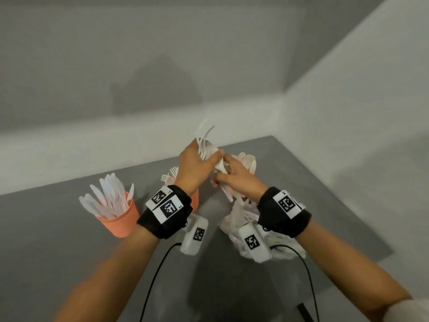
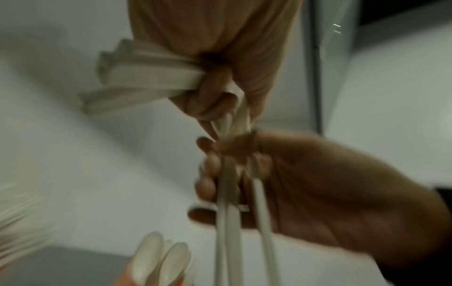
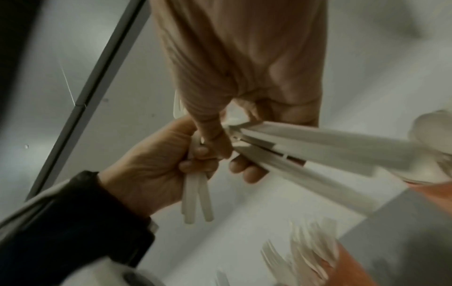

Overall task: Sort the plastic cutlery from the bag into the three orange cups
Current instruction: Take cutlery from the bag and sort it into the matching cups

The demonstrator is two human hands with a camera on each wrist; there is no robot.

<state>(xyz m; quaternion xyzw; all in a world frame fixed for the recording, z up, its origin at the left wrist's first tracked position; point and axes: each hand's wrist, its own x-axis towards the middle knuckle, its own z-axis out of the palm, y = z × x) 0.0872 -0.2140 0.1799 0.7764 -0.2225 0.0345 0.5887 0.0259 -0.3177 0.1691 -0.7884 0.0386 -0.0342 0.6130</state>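
Left hand (image 1: 195, 166) clenched around a bundle of forks (image 1: 204, 145), right hand (image 1: 236, 177) gripping more white cutlery (image 1: 226, 191), above the grey bench (image 1: 69, 252).

Head view looks down from above; both wrist views, close in, share the clasped hands (image 1: 218, 170).

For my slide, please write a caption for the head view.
Both hands, left and right, grip white plastic cutlery above three orange cups.
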